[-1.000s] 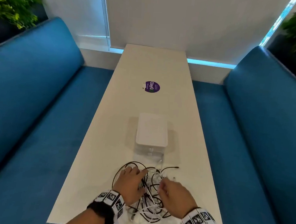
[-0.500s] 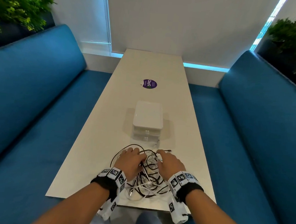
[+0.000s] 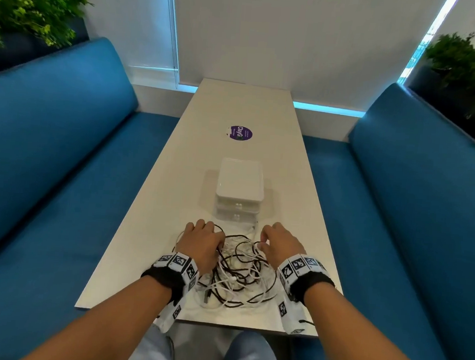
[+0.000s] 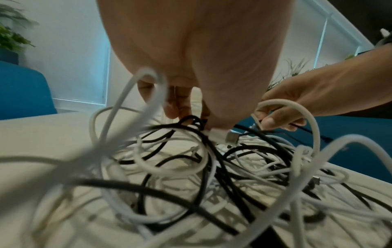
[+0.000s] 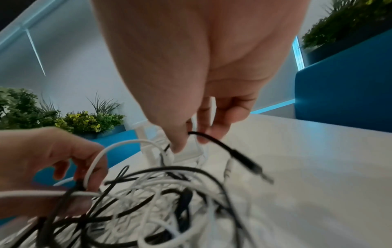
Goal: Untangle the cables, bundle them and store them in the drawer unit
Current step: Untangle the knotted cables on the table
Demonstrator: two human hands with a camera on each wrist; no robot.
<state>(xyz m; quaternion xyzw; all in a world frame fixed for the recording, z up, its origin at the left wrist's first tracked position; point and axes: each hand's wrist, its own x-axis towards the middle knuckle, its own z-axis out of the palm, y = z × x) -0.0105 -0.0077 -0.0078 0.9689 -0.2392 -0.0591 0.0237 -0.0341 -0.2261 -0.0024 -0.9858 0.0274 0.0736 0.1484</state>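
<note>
A tangle of black and white cables (image 3: 238,275) lies on the near end of the white table (image 3: 148,230). My left hand (image 3: 202,243) curls into the tangle's left side; in the left wrist view its fingertips (image 4: 184,115) pinch a black cable beside a white USB plug (image 4: 224,136). My right hand (image 3: 278,243) is at the tangle's far right. In the right wrist view its thumb and fingers (image 5: 180,142) pinch a black cable whose plug end (image 5: 246,161) sticks out right. The white drawer unit (image 3: 240,188) stands just beyond, its drawers pushed in.
A purple round sticker (image 3: 241,133) sits on the table past the drawer unit. Blue benches (image 3: 63,167) run along both sides of the table, with plants (image 3: 26,5) behind them. My knees are below the near table edge.
My hands have spread apart from the middle of the tangle to its left and right sides. The view has pulled back and shows more of my forearms.
</note>
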